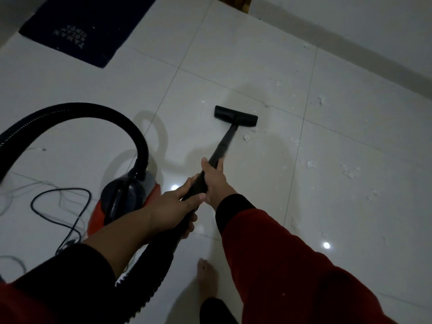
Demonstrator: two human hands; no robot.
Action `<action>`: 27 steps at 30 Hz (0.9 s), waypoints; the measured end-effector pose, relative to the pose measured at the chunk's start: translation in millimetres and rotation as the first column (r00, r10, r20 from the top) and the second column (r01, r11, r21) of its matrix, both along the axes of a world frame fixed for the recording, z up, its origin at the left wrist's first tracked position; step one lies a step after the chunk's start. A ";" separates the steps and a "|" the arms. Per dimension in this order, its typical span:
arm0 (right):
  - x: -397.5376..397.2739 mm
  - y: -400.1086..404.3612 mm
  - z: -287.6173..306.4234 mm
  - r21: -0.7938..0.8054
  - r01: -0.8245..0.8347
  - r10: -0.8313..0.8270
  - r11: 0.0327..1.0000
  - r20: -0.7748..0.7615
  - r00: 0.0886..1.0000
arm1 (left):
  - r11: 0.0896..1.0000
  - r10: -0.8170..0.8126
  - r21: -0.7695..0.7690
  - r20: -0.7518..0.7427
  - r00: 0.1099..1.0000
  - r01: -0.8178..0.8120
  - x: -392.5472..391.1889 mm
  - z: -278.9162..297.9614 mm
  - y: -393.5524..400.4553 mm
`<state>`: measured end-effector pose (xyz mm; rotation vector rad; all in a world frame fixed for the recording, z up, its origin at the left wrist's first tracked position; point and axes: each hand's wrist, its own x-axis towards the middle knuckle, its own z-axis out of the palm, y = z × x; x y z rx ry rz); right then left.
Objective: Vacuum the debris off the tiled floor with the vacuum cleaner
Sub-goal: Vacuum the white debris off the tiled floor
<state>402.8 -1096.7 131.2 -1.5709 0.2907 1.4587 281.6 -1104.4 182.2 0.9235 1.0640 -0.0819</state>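
Both hands grip the black vacuum wand point(223, 143). My right hand point(216, 181) holds it higher up the tube, and my left hand point(174, 206) holds it just behind, nearer my body. The flat black floor head point(236, 115) rests on the white tiled floor point(257, 66) ahead of me. White fluffy debris point(247, 137) lies just right of the head, with more bits point(350, 173) scattered further right. The red and black vacuum body point(121, 197) sits at my left, its ribbed hose point(77, 111) arching over it.
A dark blue doormat point(86, 26) lies at the far left. A black power cord point(60, 206) and thin pale wires loop on the floor at left. A wall skirting point(350, 43) runs along the right. My bare foot point(207, 277) stands below the hands.
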 end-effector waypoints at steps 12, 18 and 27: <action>-107.6 -89.2 -0.3 0.001 0.123 -0.123 0.992 -0.023 0.992 | 0.998 -0.066 -0.018 0.039 0.997 0.066 -107.7 3.3 -78.7; -146.0 -120.9 5.2 -0.020 0.116 -0.116 0.993 -0.004 0.993 | 0.997 -0.077 -0.008 0.010 0.997 0.077 -145.1 10.0 -110.4; -168.9 -151.9 29.8 0.009 0.003 -0.002 1.000 -0.080 0.997 | 0.999 0.032 -0.026 -0.024 0.999 -0.033 -167.3 28.5 -148.7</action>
